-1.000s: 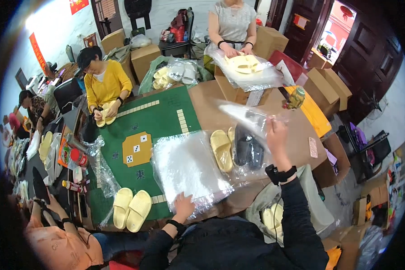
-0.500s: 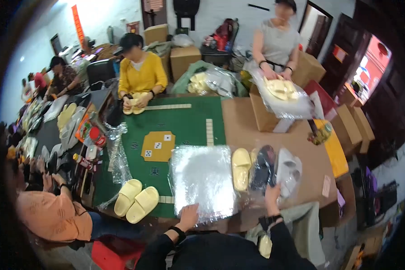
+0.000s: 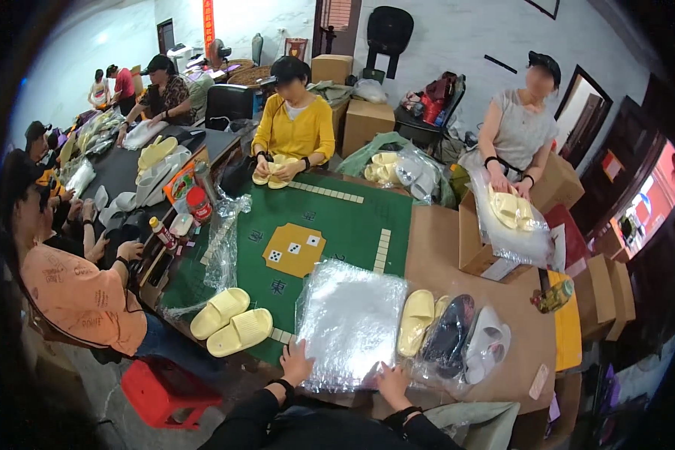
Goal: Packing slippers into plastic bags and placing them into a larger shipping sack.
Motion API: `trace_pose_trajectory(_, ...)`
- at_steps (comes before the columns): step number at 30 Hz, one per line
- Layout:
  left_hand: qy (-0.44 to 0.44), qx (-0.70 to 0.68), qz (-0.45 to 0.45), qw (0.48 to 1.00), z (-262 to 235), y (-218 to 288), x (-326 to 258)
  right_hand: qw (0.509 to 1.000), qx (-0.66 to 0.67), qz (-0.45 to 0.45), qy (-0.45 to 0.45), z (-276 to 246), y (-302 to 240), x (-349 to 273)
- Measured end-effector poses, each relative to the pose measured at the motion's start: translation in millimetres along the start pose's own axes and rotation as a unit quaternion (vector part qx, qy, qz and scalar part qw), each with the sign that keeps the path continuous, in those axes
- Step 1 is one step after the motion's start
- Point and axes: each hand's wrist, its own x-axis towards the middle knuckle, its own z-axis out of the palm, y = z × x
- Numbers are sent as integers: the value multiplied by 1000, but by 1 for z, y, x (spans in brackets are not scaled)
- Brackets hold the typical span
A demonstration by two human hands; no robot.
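Observation:
A stack of clear plastic bags [image 3: 352, 319] lies on the near edge of the green mat [image 3: 330, 217]. My left hand [image 3: 296, 362] rests flat on its near left corner. My right hand [image 3: 392, 381] sits at its near right corner with curled fingers; I cannot make out whether it pinches a bag. To the right of the stack lie a yellow slipper [image 3: 416, 321], a dark slipper [image 3: 450, 335] and a white slipper [image 3: 487, 343], the last ones inside crinkled clear plastic. A yellow slipper pair [image 3: 230, 322] lies to the left of the stack.
A person in yellow [image 3: 296, 124] across the table holds yellow slippers. A person in grey [image 3: 514, 135] at the far right bags slippers over a cardboard box [image 3: 476, 247]. A person in orange [image 3: 82, 292] sits at the left. A red stool [image 3: 161, 390] stands below.
My right hand has come down from holding a clear bag up over the slippers to the stack's near right corner. My left hand has stayed at the stack's near edge. The view has shifted.

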Motion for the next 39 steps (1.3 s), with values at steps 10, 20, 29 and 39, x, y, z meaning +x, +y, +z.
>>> trace_pose_trajectory(10,71,-348,-84,931,20,-2,18,993,73,55,-81,43,12,4)
trace_pose_trajectory(20,-143,-559,-176,798,22,-18,38,990,31,87,-102,29,0,-1)
trace_pose_trajectory(29,52,-481,-102,869,-24,-2,68,999,-18,25,-26,21,-9,-13)
trace_pose_trajectory(39,-3,-484,-90,871,-29,-23,97,979,-25,-173,107,6,-41,1)
